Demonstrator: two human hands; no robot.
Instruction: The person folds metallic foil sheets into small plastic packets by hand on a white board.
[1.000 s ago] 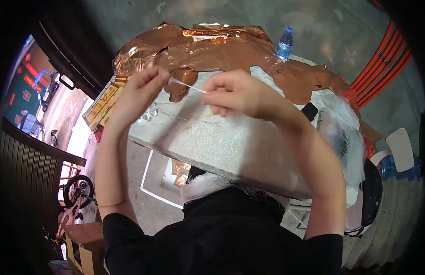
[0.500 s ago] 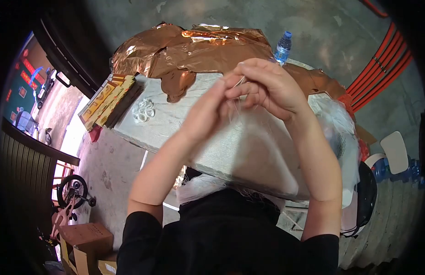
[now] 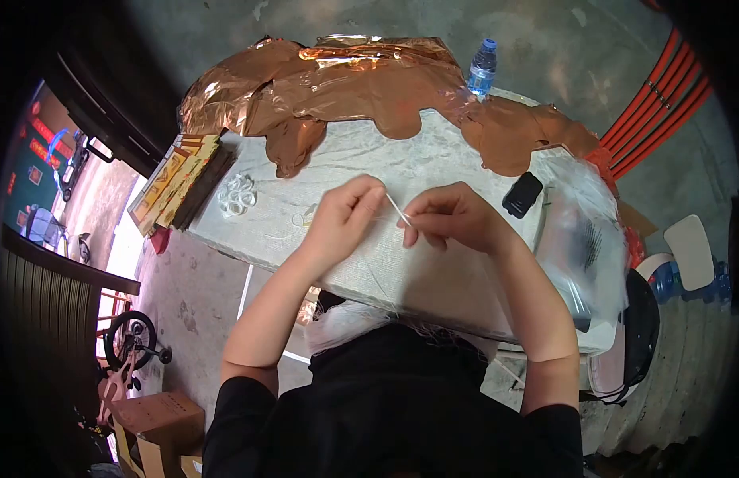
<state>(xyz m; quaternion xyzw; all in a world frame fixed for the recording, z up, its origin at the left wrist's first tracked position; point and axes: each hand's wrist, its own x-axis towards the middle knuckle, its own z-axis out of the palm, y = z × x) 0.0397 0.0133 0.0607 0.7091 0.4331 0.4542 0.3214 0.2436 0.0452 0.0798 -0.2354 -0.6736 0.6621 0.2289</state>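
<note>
Between my two hands a thin white strand point(image 3: 398, 209) is stretched over the middle of the table point(image 3: 369, 151). My left hand point(image 3: 347, 217) pinches its upper left end between thumb and forefinger. The lower right end is pinched by my right hand point(image 3: 453, 217), whose other fingers curl below. A pile of white rings point(image 3: 237, 196) lies left of my hands, and loose thin threads point(image 3: 299, 220) lie beside my left wrist. Rose-gold foil balloons point(image 3: 345, 92) spread along the far edge.
Stacked patterned packs point(image 3: 178, 179) lie at the table's left end. A water bottle point(image 3: 482, 70) stands at the far edge. At the right are a black object point(image 3: 522, 195) and clear plastic bags point(image 3: 580, 231). A cardboard box point(image 3: 158, 418) sits on the floor at lower left.
Both hands have come down closer to my body and moved apart, with the white strand now visible between them. The black object and more foil have come into view.
</note>
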